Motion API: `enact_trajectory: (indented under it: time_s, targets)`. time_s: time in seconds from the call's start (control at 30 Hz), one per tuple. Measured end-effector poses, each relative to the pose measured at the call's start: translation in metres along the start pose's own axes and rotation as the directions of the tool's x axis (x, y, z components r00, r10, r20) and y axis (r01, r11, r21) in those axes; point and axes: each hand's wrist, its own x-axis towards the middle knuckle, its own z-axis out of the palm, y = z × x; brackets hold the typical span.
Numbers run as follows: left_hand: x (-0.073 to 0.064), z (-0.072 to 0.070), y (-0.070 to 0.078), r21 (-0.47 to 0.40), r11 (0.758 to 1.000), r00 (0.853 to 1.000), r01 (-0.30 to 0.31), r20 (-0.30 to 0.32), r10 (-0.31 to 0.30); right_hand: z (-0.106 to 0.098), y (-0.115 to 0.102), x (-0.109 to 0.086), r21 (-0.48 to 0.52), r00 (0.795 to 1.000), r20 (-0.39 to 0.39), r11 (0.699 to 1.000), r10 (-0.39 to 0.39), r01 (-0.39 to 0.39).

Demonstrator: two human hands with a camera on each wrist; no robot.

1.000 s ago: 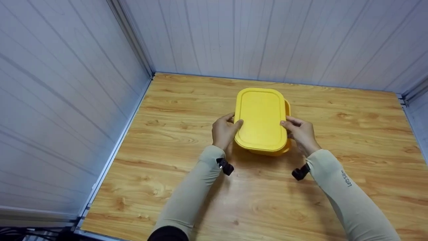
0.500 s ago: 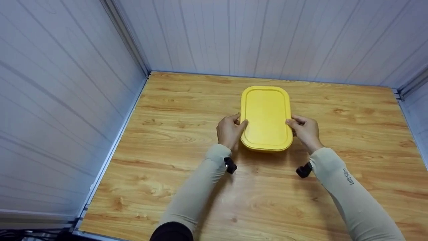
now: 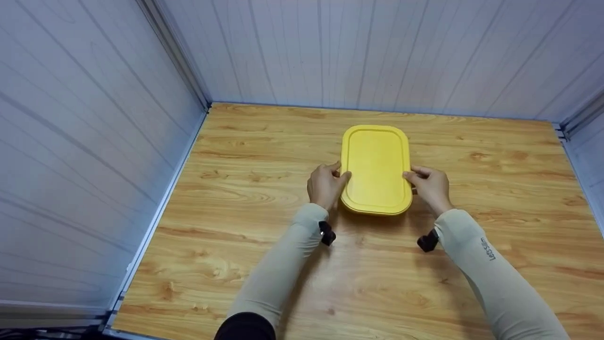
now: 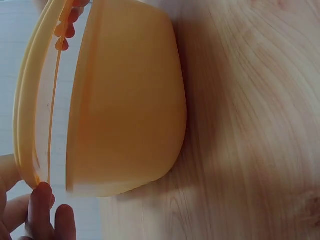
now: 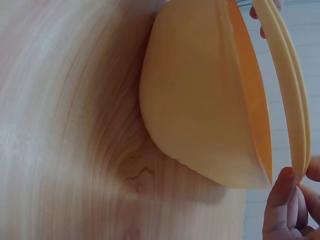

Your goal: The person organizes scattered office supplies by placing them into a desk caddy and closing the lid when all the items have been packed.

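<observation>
A yellow rectangular lid with rounded corners is held level over a yellow plastic box, hiding nearly all of it in the head view. Both wrist views show a gap between the lid and the box's rim. My left hand pinches the lid's left edge, thumb on top and fingers beneath. On the opposite edge my right hand pinches it the same way. The box stands on the wooden table, and no hand holds it.
The wood-grain table ends at a pale panel wall behind. Another panel lines the left side. Dark cables lie at the bottom left corner.
Both hands have carried the lid a little to the right. The box's right side, visible beside the lid a second ago, is now covered in the head view.
</observation>
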Motion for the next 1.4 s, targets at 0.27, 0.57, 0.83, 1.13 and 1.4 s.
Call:
enact_trajectory:
  time_s: [0.27, 0.57, 0.83, 1.13, 1.4]
  targets:
    - [0.005, 0.006, -0.003, 0.016, 1.000, 1.000, 0.017, -0.006, -0.017, 0.004, 0.007, 0.004, -0.022, 0.999, -0.012, 0.999, 0.038, -0.038]
    - [0.009, 0.008, -0.004, 0.018, 1.000, 1.000, 0.024, 0.003, -0.024, 0.005, 0.006, 0.008, -0.040, 0.998, -0.013, 0.997, 0.065, -0.066]
    - [0.012, 0.010, -0.007, 0.018, 0.999, 1.000, 0.027, 0.008, -0.028, 0.007, 0.007, 0.012, -0.030, 0.997, -0.014, 0.997, 0.074, -0.075]
    - [0.013, 0.014, -0.013, -0.003, 1.000, 1.000, 0.016, 0.015, -0.016, 0.011, 0.011, 0.016, -0.042, 0.995, -0.014, 0.994, 0.097, -0.098]
    - [0.013, 0.015, -0.014, -0.047, 0.999, 1.000, 0.025, 0.014, -0.025, 0.011, 0.009, 0.016, -0.037, 0.994, -0.018, 0.994, 0.104, -0.104]
